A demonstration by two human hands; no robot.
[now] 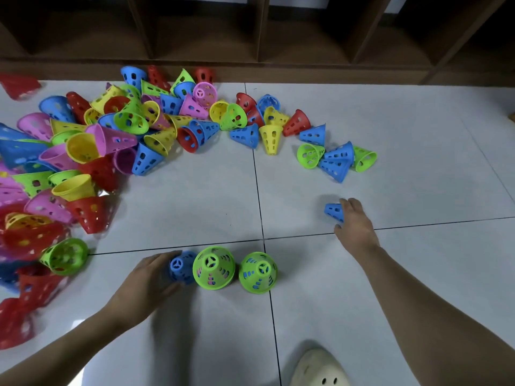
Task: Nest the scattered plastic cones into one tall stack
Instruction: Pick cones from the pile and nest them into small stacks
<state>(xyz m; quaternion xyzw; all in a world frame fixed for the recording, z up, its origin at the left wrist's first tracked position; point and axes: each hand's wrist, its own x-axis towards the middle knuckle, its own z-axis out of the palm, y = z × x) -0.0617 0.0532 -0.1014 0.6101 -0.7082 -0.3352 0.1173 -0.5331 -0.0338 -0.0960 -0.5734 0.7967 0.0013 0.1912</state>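
Observation:
Three upright stacks stand in a row on the white floor near me: a blue cone stack [179,267], a green-topped stack [213,267] and a second green-topped stack [258,272]. My left hand [147,280] wraps around the left side of the blue stack. My right hand [355,225] reaches out to a single blue cone [333,210] lying on its side, fingers curling over it. A big heap of loose coloured cones [92,140] covers the floor at the left and back.
A small cluster of blue and green cones [335,158] lies beyond my right hand. Dark wooden shelving [250,37] runs along the back wall. A pale shoe [320,369] shows at the bottom edge. Bare tile lies between the stacks and the heap.

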